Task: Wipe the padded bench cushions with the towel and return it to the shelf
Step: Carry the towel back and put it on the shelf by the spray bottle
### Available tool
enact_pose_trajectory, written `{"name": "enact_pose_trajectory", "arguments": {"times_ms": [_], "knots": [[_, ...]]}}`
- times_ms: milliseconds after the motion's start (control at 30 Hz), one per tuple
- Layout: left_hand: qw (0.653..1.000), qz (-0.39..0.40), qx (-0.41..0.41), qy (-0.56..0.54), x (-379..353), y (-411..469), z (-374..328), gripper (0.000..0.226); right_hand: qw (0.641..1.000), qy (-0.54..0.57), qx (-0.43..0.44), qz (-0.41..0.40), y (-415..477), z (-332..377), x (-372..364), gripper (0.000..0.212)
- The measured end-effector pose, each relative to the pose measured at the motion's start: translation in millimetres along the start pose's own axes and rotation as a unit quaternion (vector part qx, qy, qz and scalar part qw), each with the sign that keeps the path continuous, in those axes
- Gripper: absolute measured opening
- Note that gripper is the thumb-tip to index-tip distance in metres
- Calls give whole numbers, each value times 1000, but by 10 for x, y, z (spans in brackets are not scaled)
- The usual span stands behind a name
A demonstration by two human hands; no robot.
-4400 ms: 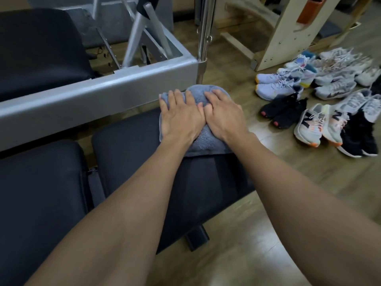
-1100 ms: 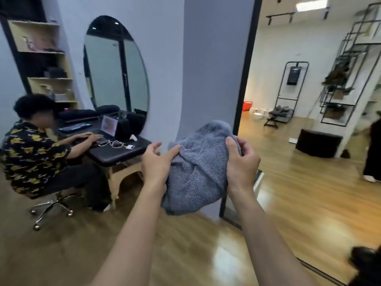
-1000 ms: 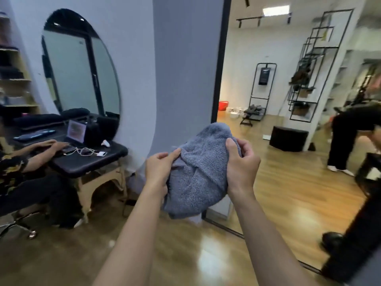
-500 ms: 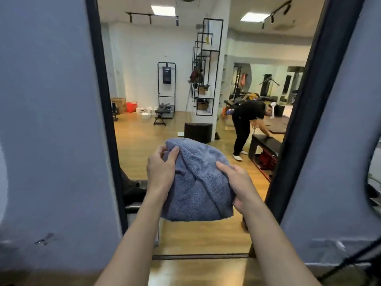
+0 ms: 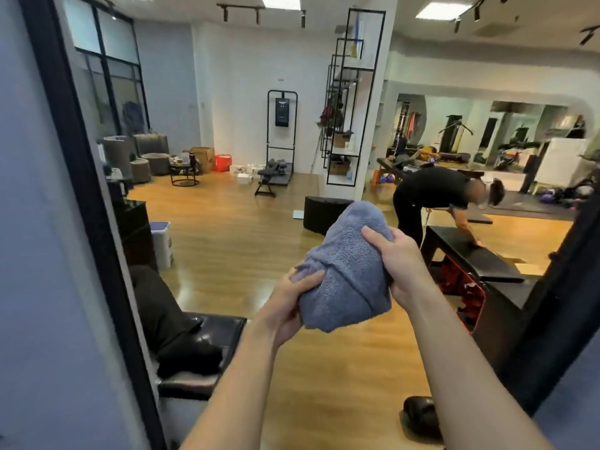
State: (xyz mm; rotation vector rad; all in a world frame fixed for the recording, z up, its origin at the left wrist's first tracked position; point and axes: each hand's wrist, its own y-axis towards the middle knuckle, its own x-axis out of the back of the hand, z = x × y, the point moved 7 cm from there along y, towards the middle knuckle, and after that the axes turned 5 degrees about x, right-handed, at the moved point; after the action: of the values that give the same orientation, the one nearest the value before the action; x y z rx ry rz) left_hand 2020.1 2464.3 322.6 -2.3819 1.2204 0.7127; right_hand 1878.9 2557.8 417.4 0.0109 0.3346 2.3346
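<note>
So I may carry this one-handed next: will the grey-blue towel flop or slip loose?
Probably floppy: the towel bunches and droops below the left hand. Its terry pile looks grippy, so slipping seems unlikely. Likely light, since the right hand merely pinches its top.

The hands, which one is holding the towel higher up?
The right hand grips the grey towel near its rounded top. The left hand pinches the lower left part, nearer the hanging bottom edge.

Both hands (left (image 5: 285, 306), right (image 5: 397, 261)) clutching bunched towel (image 5: 347, 274), wooden floor (image 5: 233, 241)
</note>
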Motion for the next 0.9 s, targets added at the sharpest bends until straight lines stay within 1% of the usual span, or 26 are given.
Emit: {"name": "enact_pose_trajectory", "arguments": {"times_ms": [33,67,100,133,167,200,233,267,300,333,367,400,433,500,533,633,700,767,800,867,900], "knots": [[998,-40,-37,11,93,276,-152,68,997,-79,22,-11,289,-62,44,18],[996,-64,-57,8,207,572,-284,58,985,-159,54,-29,563,-102,64,15],[995,-75,-64,4,324,881,-389,46,969,-227,86,-47,831,-156,61,17],[996,-72,-59,8,407,1194,-480,37,955,-272,106,-56,1095,-240,27,22],[996,-69,-51,23,496,1506,-567,34,947,-298,108,-56,1380,-374,-16,23],[994,-78,-51,48,610,1816,-660,35,940,-322,99,-56,1675,-530,-63,21],[991,-92,-66,69,746,2120,-781,42,936,-335,91,-56,1980,-680,-101,20],[989,-95,-86,71,872,2414,-929,52,945,-309,89,-53,2289,-795,-144,18],[990,-85,-96,64,996,2704,-1063,63,967,-233,86,-49,2582,-884,-191,15],[991,-80,-85,61,1113,2989,-1164,72,986,-144,73,-38,2849,-945,-257,11],[993,-78,-58,63,1222,3275,-1217,76,995,-74,58,-23,3115,-990,-335,11],[995,-68,-18,66,1302,3545,-1225,74,999,-28,46,0,3382,-1024,-422,14],[996,-42,29,67,1328,3776,-1196,68,999,-8,35,24,3618,-1060,-488,18],[994,14,89,60,1331,4274,-1148,60,997,-7,20,70,4163,-1172,-583,26],[994,24,92,59,1358,4547,-1157,57,996,-15,13,89,4456,-1237,-616,30],[998,4,39,47,1466,5416,-1348,48,991,-56,-12,120,5385,-1494,-646,34],[999,-36,-13,38,1599,6009,-1574,39,988,-112,-14,103,6022,-1731,-629,33],[995,-74,-54,50,1765,6625,-1866,39,987,-145,3,74,6678,-2002,-648,34],[993,-82,-59,59,1828,6951,-2007,39,988,-139,13,62,7012,-2122,-684,36],[988,-86,-77,99,1895,7541,-2286,26,994,-92,25,55,7625,-2275,-804,40],[983,-100,-93,123,1928,7811,-2436,25,996,-65,27,60,7931,-2329,-880,42]]}}
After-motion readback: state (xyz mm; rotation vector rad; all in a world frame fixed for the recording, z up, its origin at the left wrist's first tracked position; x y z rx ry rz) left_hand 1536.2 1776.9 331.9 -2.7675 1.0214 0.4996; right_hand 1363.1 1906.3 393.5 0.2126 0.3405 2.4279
